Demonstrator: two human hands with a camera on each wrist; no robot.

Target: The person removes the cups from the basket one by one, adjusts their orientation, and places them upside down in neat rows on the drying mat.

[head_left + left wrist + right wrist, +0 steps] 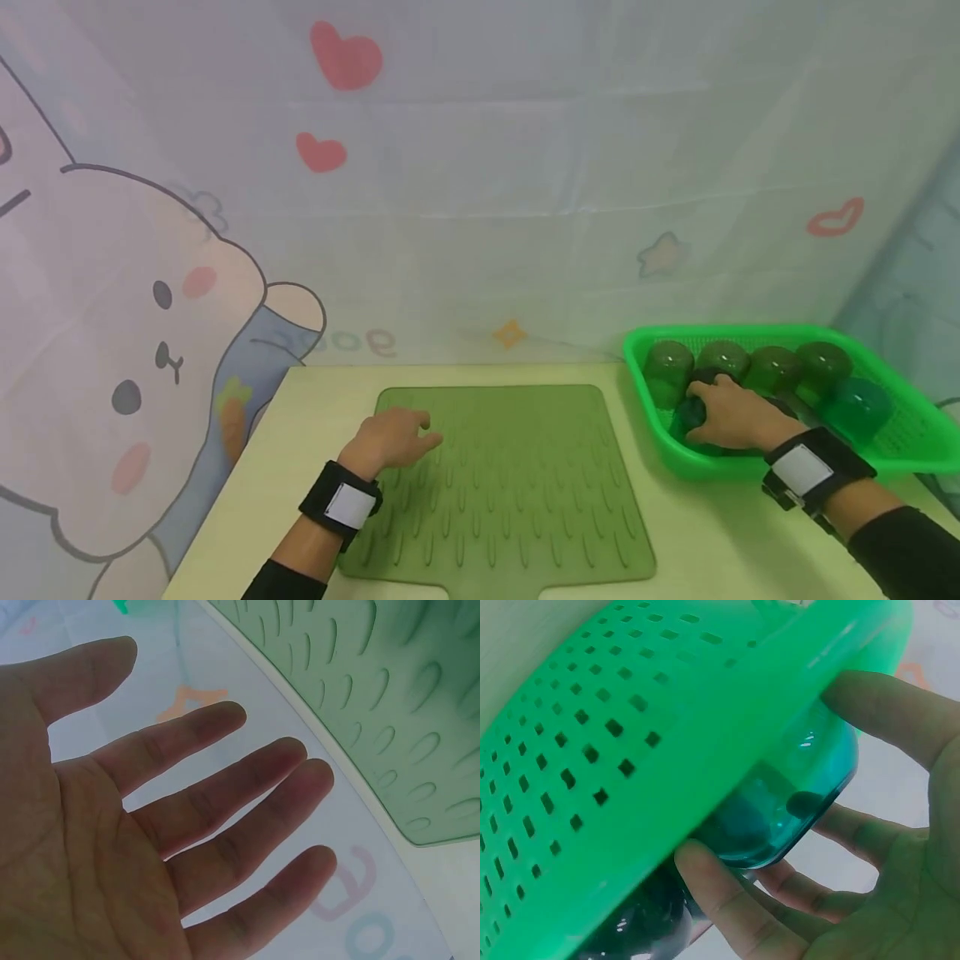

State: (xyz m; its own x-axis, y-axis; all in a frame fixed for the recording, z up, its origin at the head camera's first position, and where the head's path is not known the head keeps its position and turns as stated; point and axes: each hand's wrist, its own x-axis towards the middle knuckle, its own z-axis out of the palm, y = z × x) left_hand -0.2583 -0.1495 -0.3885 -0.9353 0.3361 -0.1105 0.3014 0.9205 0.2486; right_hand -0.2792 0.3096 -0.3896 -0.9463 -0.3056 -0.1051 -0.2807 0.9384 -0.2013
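The left hand hangs, fingers spread, over the green mat. In the basket at right, the right hand curves round a teal glass — whether gripping, I can't tell.

Teal see-through cup, smooth and shiny, rounded at edge. Lies inside green basket, near left end; right hand holds it. Whether upright, cannot tell.
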